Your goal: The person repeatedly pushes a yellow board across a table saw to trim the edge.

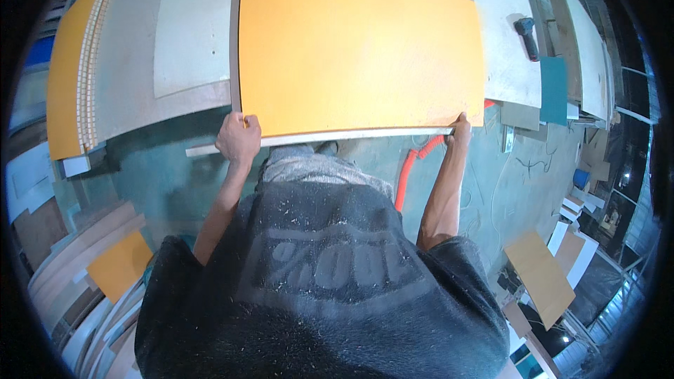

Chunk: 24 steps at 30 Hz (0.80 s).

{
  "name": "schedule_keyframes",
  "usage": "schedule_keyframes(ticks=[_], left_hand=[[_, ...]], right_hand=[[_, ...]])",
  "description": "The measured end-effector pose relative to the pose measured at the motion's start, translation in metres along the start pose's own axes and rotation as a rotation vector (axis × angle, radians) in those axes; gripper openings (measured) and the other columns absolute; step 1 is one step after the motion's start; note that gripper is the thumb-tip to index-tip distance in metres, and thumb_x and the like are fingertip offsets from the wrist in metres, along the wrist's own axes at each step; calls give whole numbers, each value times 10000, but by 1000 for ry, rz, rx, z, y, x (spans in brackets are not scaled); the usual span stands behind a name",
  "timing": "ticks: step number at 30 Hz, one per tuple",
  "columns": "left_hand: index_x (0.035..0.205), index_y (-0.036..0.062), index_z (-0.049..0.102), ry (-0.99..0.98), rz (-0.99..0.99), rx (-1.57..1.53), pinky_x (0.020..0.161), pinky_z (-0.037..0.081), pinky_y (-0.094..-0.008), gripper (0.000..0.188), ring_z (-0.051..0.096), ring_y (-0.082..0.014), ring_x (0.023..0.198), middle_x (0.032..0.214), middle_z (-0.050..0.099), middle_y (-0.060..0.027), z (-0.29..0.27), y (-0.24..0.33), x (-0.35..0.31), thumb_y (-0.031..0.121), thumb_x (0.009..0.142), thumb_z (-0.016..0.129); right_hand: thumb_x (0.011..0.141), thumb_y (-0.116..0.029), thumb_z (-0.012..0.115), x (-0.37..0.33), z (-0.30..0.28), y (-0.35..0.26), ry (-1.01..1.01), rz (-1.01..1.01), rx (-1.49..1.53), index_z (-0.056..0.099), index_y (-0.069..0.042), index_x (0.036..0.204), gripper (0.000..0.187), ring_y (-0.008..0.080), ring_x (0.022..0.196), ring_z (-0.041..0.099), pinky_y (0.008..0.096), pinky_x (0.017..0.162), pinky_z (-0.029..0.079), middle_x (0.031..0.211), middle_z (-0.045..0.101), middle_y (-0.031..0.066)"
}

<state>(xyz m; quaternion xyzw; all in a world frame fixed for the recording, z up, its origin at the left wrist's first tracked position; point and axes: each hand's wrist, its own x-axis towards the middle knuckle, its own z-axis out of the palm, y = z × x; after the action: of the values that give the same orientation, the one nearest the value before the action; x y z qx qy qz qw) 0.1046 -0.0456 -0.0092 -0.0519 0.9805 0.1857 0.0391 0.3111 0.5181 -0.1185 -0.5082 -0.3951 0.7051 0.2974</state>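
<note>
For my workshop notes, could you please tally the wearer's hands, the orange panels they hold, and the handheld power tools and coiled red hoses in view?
Left hand and right hand: 2
Held orange panel: 1
Handheld power tool: 1
Coiled red hose: 1
Total: 5

- Yellow-orange board (361,52), upper centre: smooth, softly shiny face
- Strip (203,149), left of centre: pale matt wood
- Hose (405,175), right of centre: smooth red plastic
- Shirt (323,270), lower centre: dark matt cloth, dusty
</note>
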Motion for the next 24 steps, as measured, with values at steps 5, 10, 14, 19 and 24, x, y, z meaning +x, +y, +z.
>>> schedule_keyframes(ticks=[5,10,14,19,24], left_hand=[[908,44,736,-65,121,165,843,512,-528,266,721,-370,892,902,738,-155,-8,-4,13,300,907,663],[1325,66,677,114,391,144,1089,384,-539,536,580,-329,1293,1348,669,-146,-9,65,65,439,941,710],[1608,189,442,-177,573,183,1223,291,-662,691,293,-345,1576,1702,366,-59,13,141,114,462,1012,658],[1678,218,292,-415,503,334,1156,335,-794,781,177,-339,1620,1773,197,8,17,174,119,498,1029,625],[1677,216,301,-403,501,294,1119,349,-828,800,183,-363,1621,1779,188,17,27,186,161,457,1010,673]], right_hand=[[1004,-380,685,-24,14,-15,392,-132,-708,608,65,1303,541,321,1132,675,512,921,554,1228,688,178],[902,-435,815,-171,93,-24,-296,-869,-1088,615,27,1350,674,415,1308,578,550,1119,428,1358,644,244],[945,-376,750,-252,125,12,-804,-1010,-1570,590,-210,1441,547,273,1376,531,620,1182,302,1456,583,28],[968,-295,707,-247,114,28,-790,-1100,-1551,613,-233,1387,433,216,1254,549,526,1117,259,1323,625,-3],[939,-324,736,-218,156,22,-797,-1111,-1563,614,-250,1366,451,163,1228,575,506,1085,285,1257,641,-43]])
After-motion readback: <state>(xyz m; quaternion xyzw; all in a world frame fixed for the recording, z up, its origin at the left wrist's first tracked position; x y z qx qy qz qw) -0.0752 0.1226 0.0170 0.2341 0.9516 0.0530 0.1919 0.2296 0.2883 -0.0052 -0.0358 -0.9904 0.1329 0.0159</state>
